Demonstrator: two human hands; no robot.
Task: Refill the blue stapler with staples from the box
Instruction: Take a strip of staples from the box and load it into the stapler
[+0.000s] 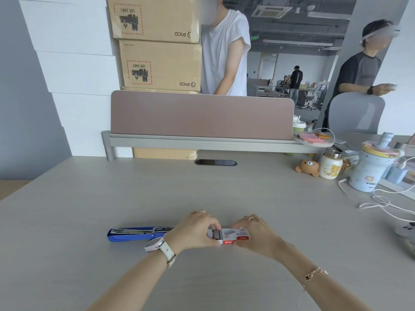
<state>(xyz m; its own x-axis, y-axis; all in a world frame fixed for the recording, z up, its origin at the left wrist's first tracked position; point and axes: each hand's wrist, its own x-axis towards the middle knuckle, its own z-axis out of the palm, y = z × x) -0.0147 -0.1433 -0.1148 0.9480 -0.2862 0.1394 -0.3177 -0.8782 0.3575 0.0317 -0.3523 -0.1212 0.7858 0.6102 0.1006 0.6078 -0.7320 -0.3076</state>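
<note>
The blue stapler (132, 235) lies flat on the desk left of my hands, swung open so its metal staple channel shows. Its right end is hidden behind my left hand. I hold a small red, white and grey staple box (233, 237) between both hands, just above the desk. My right hand (258, 234) grips the right end of the box. My left hand (195, 230) pinches the left end, where the inner tray with grey staples (216, 234) sticks out a little.
A pink divider panel (202, 115) closes the far desk edge. At the right stand a bear toy (308, 167), a printed cup (330, 167), a white bottle (371, 167) and loose white cables (381, 200). Two people stand beyond the divider.
</note>
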